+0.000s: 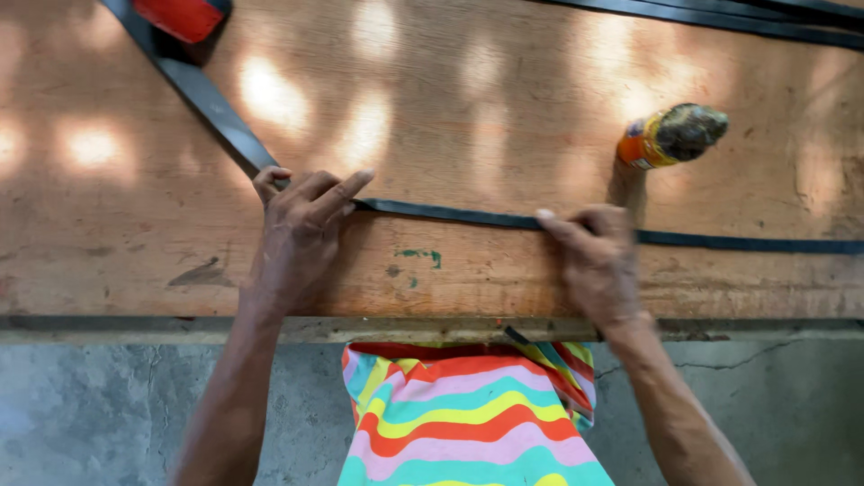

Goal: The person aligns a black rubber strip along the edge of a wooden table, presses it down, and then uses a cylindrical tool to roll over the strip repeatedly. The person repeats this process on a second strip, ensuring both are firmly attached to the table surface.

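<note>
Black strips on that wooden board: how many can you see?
3, perhaps more. One black strip lies under both hands, left hand and right hand. A wider strip runs diagonally upper left. A strip bundle crosses the top right; its layers may hide others.

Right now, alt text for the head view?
Left hand and right hand press a black strap flat on a plywood board. A small orange container stands near the right hand.
</note>
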